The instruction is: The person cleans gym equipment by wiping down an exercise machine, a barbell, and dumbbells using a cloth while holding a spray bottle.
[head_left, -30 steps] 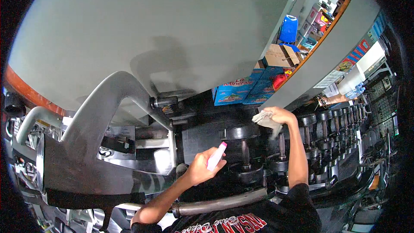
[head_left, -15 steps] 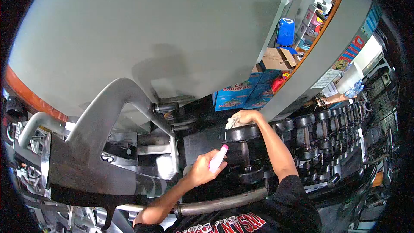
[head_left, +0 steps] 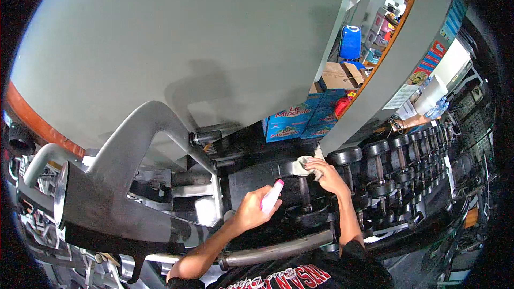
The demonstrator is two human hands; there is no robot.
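My left hand (head_left: 256,208) is closed round a white bottle (head_left: 271,198) with a pink top, held in front of the rack's left end. My right hand (head_left: 327,175) presses a pale cloth (head_left: 309,166) on the upper head of the nearest dumbbell (head_left: 305,192), partly covering that head. The dumbbell's handle and its lower head show below the cloth. More black dumbbells (head_left: 378,166) stand in a row to the right of my right hand.
A grey machine frame (head_left: 115,155) rises at the left, with a metal rail (head_left: 276,250) close to my body. Blue cartons (head_left: 289,123) stand behind the rack beside the grey wall (head_left: 176,37). A blue chair (head_left: 350,43) is farther back.
My right hand has come left from the neighbouring dumbbells, passed over the far side of the nearest dumbbell's head, and now lies on it with the cloth. My left hand has barely moved.
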